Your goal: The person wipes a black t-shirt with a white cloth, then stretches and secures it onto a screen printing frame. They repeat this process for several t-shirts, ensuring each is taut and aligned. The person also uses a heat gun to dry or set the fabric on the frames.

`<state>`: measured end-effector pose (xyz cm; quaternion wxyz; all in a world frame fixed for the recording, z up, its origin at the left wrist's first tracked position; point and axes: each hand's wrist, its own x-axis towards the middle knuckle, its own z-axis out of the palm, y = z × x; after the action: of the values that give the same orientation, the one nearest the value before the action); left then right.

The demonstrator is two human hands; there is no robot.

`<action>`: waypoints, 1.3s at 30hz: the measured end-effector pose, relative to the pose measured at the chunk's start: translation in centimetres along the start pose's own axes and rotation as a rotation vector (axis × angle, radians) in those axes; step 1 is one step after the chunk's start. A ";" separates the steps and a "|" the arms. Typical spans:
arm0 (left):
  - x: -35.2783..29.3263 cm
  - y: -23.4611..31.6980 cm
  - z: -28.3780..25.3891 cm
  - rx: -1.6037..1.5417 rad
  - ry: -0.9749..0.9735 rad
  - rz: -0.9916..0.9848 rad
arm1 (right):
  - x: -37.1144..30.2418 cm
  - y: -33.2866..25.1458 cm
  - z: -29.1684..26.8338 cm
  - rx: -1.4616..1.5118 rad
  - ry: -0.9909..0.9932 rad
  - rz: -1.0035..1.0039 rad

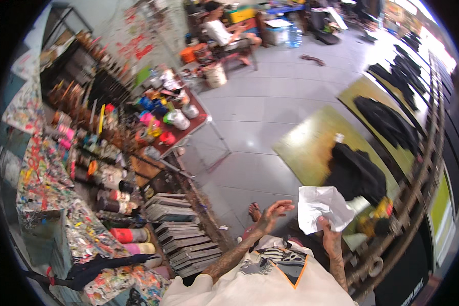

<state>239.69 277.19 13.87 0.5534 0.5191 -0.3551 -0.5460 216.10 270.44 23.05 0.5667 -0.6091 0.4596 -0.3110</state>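
Paper (322,208) sits crumpled in my right hand (331,239), pinched at its lower edge, while my left hand (272,214) hangs open and empty beside it, so I'd bring it across to steady the sheet's loose upper corner.

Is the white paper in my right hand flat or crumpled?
Crumpled. The white paper shows creases and uneven, bent edges, and the right hand grips its lower edge. The left hand is open and apart from it.

Crumpled white paper (323,208), seemingly in right hand (331,239)
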 end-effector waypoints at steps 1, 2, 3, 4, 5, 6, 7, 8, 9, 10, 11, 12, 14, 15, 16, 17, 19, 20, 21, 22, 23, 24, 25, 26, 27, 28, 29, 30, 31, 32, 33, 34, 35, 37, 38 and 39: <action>-0.7 2.4 -3.9 -0.190 0.004 -0.202 | 2.8 -0.9 2.5 0.113 -0.044 0.170; -0.9 4.1 -7.7 -0.185 0.013 -0.222 | 5.3 -0.1 5.5 0.206 -0.085 0.202; -0.8 5.6 -11.3 -0.186 0.016 -0.245 | 7.7 -0.7 8.6 0.292 -0.121 0.241; -0.2 7.1 -14.6 -0.186 0.015 -0.271 | 10.0 -1.7 11.3 0.249 -0.179 0.339; 0.9 8.5 -17.4 -0.090 0.057 -0.266 | 12.1 -0.9 13.9 0.211 -0.221 0.251; 1.9 9.8 -20.1 0.003 0.096 -0.273 | 13.8 -1.9 16.0 0.249 -0.286 0.304; 2.4 10.7 -22.3 0.099 0.129 -0.284 | 15.5 -2.9 18.0 0.290 -0.347 0.359; 3.6 11.4 -24.3 0.214 0.176 -0.270 | 17.3 -3.6 19.6 0.299 -0.328 0.341; 4.6 12.1 -25.9 0.253 0.215 -0.210 | 19.1 -3.9 21.0 0.349 -0.289 0.346; 5.5 12.6 -27.3 0.293 0.248 -0.149 | 20.9 -4.0 22.2 0.401 -0.247 0.351; 6.9 13.0 -28.5 0.330 0.269 -0.088 | 22.9 -3.6 23.0 0.452 -0.192 0.355; 8.8 13.7 -29.3 0.299 0.280 -0.138 | 25.8 0.1 23.0 0.431 -0.116 0.366; 11.4 14.8 -29.8 0.229 0.302 -0.279 | 29.9 1.0 23.2 0.482 -0.045 0.431; 13.0 15.4 -29.6 0.183 0.245 -0.271 | 31.8 0.8 22.9 0.510 -0.007 0.467; 14.9 16.4 -29.5 0.141 0.194 -0.266 | 33.5 0.7 22.6 0.506 0.010 0.466; 16.9 17.5 -29.7 0.107 0.154 -0.264 | 35.5 0.5 22.5 0.511 0.015 0.467; 22.1 18.8 -29.5 0.016 0.068 -0.254 | 38.2 0.4 22.6 0.513 -0.029 0.472; 24.9 19.2 -29.7 -0.028 0.024 -0.246 | 39.6 -0.2 22.2 0.509 -0.072 0.478; 27.4 19.7 -30.5 -0.009 -0.041 -0.255 | 41.2 -1.7 22.1 0.507 -0.120 0.472; 29.9 20.0 -31.3 0.009 -0.107 -0.265 | 42.2 -3.4 22.3 0.480 -0.236 0.491; 33.0 20.5 -31.5 0.025 -0.199 -0.278 | 43.7 -3.1 22.5 0.438 -0.326 0.454; 35.3 21.7 -31.6 0.079 -0.213 -0.349 | 45.1 -4.5 23.2 0.308 -0.368 0.491; 37.3 23.4 -32.0 0.081 -0.267 -0.467 | 46.5 -6.3 23.7 0.167 -0.391 0.535; 39.0 22.6 -33.2 0.112 -0.299 -0.428 | 47.5 -4.6 25.0 0.103 -0.334 0.535; 40.8 22.1 -34.2 0.286 -0.266 -0.445 | 49.0 -5.1 26.0 0.130 -0.299 0.495; 42.0 23.5 -34.3 0.141 -0.180 -0.404 | 50.3 -5.5 26.7 0.166 -0.258 0.453; 43.4 23.1 -35.6 0.160 -0.169 -0.390 | 51.6 -7.9 26.6 0.286 -0.273 0.357; 44.8 23.4 -36.0 0.136 -0.116 -0.437 | 52.4 -6.6 26.6 0.384 -0.203 0.295; 46.5 23.7 -36.1 0.149 -0.127 -0.467 | 53.3 -5.1 26.8 0.475 -0.140 0.218; 48.0 24.0 -36.5 0.164 -0.123 -0.496 | 54.1 -6.7 26.9 0.524 -0.033 0.169; 49.3 24.0 -36.8 0.183 -0.122 -0.528 | 54.6 -7.5 26.9 0.516 0.018 0.169; 50.5 23.0 -37.0 0.041 -0.168 -0.486 | 55.1 -8.1 26.7 0.507 0.071 0.170; 52.0 21.6 -37.5 -0.109 -0.211 -0.433 | 55.9 -9.2 26.5 0.490 0.116 0.159; 55.6 21.4 -37.7 -0.239 -0.282 -0.467 | 56.7 -11.1 25.8 0.461 0.162 0.159; 57.8 22.0 -37.1 -0.231 -0.326 -0.534 | 57.1 -11.2 24.9 0.420 0.184 0.105; 60.1 22.4 -36.7 -0.223 -0.359 -0.592 | 58.0 -11.3 24.1 0.374 0.194 0.048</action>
<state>289.30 222.53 17.29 0.3535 0.4316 -0.2194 -0.8004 262.40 226.57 21.88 0.6302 -0.4497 0.4605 -0.4343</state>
